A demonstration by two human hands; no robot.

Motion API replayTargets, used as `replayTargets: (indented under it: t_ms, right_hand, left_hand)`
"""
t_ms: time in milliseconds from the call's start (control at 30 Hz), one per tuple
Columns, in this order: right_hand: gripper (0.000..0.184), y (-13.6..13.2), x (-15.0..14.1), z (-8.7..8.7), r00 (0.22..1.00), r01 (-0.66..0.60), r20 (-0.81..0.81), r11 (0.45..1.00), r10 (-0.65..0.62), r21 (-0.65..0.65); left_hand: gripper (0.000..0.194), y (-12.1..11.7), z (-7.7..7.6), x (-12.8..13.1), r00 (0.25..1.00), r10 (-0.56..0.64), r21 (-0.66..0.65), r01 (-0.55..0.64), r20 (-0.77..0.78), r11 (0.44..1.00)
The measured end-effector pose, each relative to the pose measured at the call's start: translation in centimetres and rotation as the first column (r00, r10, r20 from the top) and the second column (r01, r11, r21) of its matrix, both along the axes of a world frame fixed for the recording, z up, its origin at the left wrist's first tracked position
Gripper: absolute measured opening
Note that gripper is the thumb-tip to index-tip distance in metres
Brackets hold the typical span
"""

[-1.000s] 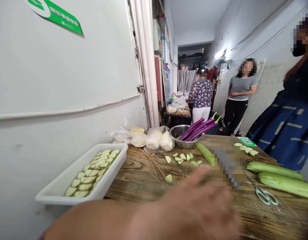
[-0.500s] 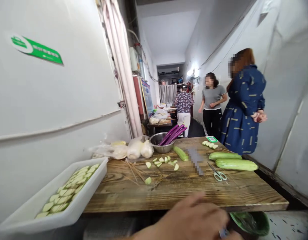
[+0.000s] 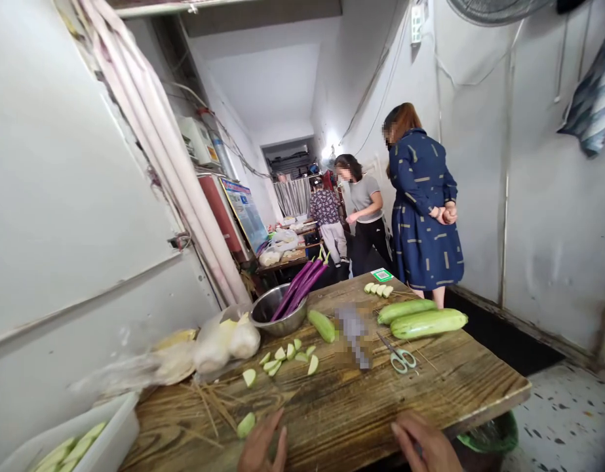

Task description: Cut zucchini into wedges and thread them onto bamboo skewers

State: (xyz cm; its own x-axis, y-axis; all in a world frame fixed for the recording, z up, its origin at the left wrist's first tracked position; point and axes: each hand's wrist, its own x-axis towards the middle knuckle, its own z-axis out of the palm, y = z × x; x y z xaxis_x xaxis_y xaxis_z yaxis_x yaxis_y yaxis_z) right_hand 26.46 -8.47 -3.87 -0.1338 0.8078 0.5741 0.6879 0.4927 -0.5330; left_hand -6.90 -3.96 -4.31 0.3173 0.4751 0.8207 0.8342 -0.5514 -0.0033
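Note:
My left hand is at the table's near edge with its fingers apart and nothing held. Just beyond its fingertips lies a cut piece of green squash. Further right, my right hand rests at the near edge, fingers stretched out, with nothing visible in them. More squash pieces are scattered ahead of my left hand, near a half squash. Green-handled scissors lie ahead of my right hand, and two whole squashes sit behind them. A pixelated greyish object lies mid-table.
Purple eggplants lean in a steel bowl. Bagged white items and thin sticks are at left, beside a white tub of slices. Skewered slices lie at the far corner. Several people stand beyond; a green-lined bin is below right.
The view has swung right. My left hand has drawn back left from across the near edge, and both hands now show apart. The person in grey has turned and leans forward.

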Motion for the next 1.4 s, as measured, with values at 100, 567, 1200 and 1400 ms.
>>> replayTargets:
  t_ms: [100, 567, 1200, 1400]
  right_hand:
    - [0.022, 3.6, 2.3, 1.7, 0.984, 0.175, 0.019, 0.982, -0.177, 0.073]
    - [0.024, 7.7, 7.1, 6.3, 0.763, 0.491, 0.571, 0.847, -0.303, -0.206]
    - [0.035, 13.4, 5.3, 4.3, 0.633, 0.566, 0.768, 0.735, -0.099, -0.373]
    - [0.026, 15.7, 2.9, 5.1, 0.604, 0.586, 0.792, 0.726, -0.093, -0.361]
  left_hand:
    - [0.042, 0.4, -1.2, -0.2, 1.0, 0.013, 0.014, -0.013, -0.008, 1.0]
    - [0.034, -0.8, -0.7, 0.7, 0.999, -0.016, -0.214, 0.021, 0.028, 0.977]
    - [0.022, -0.4, -1.1, 1.2, 0.982, 0.072, -0.424, 0.008, 0.173, 0.906]
    - [0.017, 5.3, 1.8, 5.5, 0.914, 0.072, -0.575, 0.189, 0.4, 0.796]
